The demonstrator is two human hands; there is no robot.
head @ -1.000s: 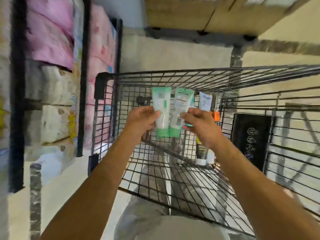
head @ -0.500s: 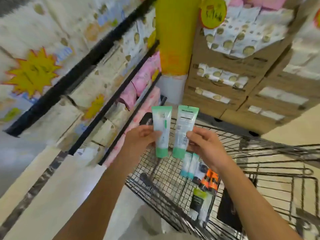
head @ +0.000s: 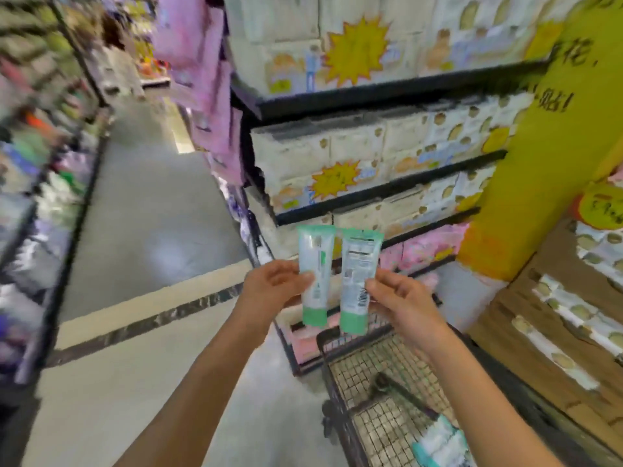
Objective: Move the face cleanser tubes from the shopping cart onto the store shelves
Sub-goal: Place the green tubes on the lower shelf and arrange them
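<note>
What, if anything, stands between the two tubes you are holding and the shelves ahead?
Nothing visible does. The left hand holds the left tube and the right hand the right tube, side by side in open air above the rim of the cart. The nearest shelves are already full of packs, though.

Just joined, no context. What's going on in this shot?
A person is restocking. The left hand grips one green-capped face cleanser tube and the right hand grips a second tube, side by side, caps down, above the front of the shopping cart. The cart seems to hold more tubes. Neither held tube is on a shelf yet; the store shelves ahead hold cream-coloured packs.
</note>
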